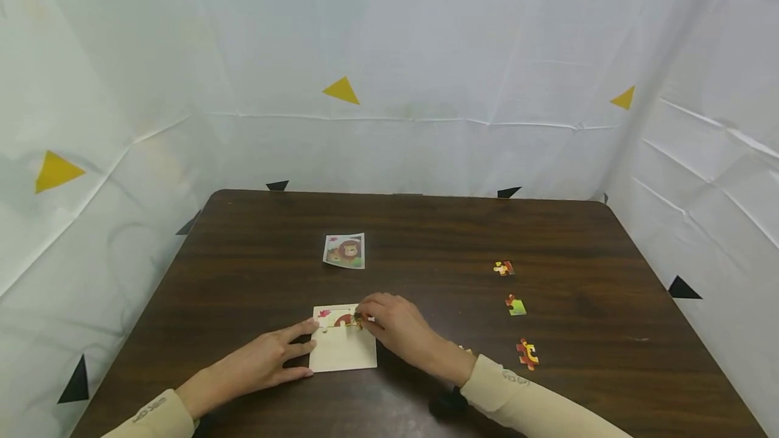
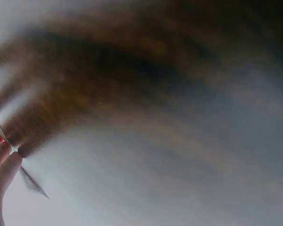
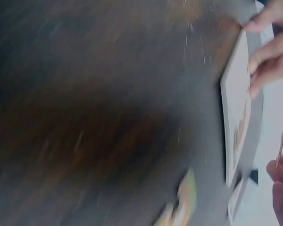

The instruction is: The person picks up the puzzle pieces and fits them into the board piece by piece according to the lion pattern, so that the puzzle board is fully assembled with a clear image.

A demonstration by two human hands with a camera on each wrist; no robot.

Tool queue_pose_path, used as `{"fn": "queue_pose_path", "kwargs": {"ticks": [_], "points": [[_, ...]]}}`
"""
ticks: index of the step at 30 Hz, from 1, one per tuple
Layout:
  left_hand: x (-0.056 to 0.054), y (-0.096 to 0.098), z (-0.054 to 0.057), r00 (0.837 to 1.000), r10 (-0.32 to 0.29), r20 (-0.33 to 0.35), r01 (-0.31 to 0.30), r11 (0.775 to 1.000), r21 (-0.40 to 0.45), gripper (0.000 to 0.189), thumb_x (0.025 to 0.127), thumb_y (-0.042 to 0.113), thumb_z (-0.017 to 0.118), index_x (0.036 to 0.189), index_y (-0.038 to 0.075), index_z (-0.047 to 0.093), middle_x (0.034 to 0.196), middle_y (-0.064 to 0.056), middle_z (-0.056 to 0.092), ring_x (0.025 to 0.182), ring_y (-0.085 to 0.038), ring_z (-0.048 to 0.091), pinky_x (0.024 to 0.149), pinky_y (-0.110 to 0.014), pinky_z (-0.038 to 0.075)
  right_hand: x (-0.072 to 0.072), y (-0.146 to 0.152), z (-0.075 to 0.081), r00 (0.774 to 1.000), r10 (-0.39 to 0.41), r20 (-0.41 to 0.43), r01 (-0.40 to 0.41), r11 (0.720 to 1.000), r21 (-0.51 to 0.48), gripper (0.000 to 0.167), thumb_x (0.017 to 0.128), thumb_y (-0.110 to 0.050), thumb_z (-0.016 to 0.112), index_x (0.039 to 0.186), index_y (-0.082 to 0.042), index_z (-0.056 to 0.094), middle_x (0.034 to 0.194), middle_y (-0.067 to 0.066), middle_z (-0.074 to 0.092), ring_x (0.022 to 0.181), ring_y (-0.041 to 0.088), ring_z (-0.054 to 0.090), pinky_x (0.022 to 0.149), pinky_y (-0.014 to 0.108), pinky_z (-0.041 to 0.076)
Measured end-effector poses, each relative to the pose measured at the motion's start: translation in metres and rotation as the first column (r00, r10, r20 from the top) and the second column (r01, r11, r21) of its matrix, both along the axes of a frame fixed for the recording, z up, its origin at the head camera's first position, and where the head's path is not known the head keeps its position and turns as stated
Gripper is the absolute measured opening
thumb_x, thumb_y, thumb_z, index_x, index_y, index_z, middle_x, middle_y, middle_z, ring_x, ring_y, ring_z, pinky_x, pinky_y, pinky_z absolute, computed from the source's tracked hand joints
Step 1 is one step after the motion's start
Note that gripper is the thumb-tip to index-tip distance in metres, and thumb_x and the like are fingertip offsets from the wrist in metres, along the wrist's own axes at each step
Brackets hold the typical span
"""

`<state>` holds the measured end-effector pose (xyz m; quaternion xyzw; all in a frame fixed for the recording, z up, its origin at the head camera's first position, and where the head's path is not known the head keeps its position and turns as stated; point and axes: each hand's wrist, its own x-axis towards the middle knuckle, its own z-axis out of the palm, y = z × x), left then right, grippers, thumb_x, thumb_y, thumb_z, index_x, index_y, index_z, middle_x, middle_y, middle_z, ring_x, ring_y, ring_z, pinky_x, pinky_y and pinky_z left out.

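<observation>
A pale puzzle board (image 1: pixel 343 351) lies near the front of the table, with pieces of a lion picture (image 1: pixel 343 320) along its far side. My left hand (image 1: pixel 268 355) has its fingers spread, fingertips resting along the board's left edge. Over the board's far right corner, my right hand (image 1: pixel 398 326) pinches a puzzle piece (image 3: pixel 281 147), which the right wrist view shows edge-on between thumb and fingers. In the head view those fingers cover part of that piece. The left wrist view shows only fingertips (image 2: pixel 7 172) at the edge of the board.
Beyond the board lies a small lion picture card (image 1: pixel 344 252). Loose puzzle pieces lie to the right: one at the back (image 1: pixel 504 268), a green one (image 1: pixel 516 306), a red-yellow one (image 1: pixel 527 354). Another piece (image 1: pixel 465 349) is partly hidden by the right wrist. White sheeting (image 1: pixel 426 154) surrounds the table.
</observation>
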<state>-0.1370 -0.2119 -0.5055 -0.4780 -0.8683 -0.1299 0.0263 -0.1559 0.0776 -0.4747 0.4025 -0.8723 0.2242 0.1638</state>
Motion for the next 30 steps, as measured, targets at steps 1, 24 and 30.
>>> {"fn": "queue_pose_path", "kwargs": {"ticks": [1,24,30], "points": [[0.000,0.000,0.000,1.000,-0.002,-0.004,0.002,1.000,0.003,0.045,0.089,0.034,0.069,0.119,0.001,0.068,0.135,-0.018,0.052,0.110,-0.030,0.063,0.082,-0.032,0.057,0.001,-0.005,-0.001,1.000,0.010,0.006,-0.010,1.000,0.009,0.020,0.082,-0.010,0.078,0.101,-0.011,0.072,0.104,-0.001,0.068,0.092,0.011,0.064,0.071,0.027,0.053],[0.000,0.000,-0.001,0.999,-0.011,-0.037,0.013,0.999,0.045,0.045,0.088,0.034,0.070,0.116,-0.001,0.069,0.134,-0.018,0.053,0.105,-0.029,0.065,0.078,-0.029,0.058,0.011,-0.055,-0.021,0.999,0.016,-0.039,-0.006,0.974,0.227,0.009,0.086,-0.020,0.074,0.095,-0.019,0.076,0.096,-0.007,0.067,0.089,0.007,0.062,0.076,0.022,0.051],[0.000,0.000,-0.001,1.000,-0.010,-0.015,0.011,0.997,0.072,0.043,0.087,0.032,0.072,0.113,-0.002,0.070,0.134,-0.018,0.052,0.105,-0.030,0.065,0.078,-0.030,0.058,0.012,-0.058,-0.021,0.997,0.003,-0.074,0.019,0.956,0.291,0.008,0.089,-0.023,0.071,0.096,-0.022,0.076,0.098,-0.008,0.066,0.089,0.006,0.060,0.076,0.022,0.050]]}}
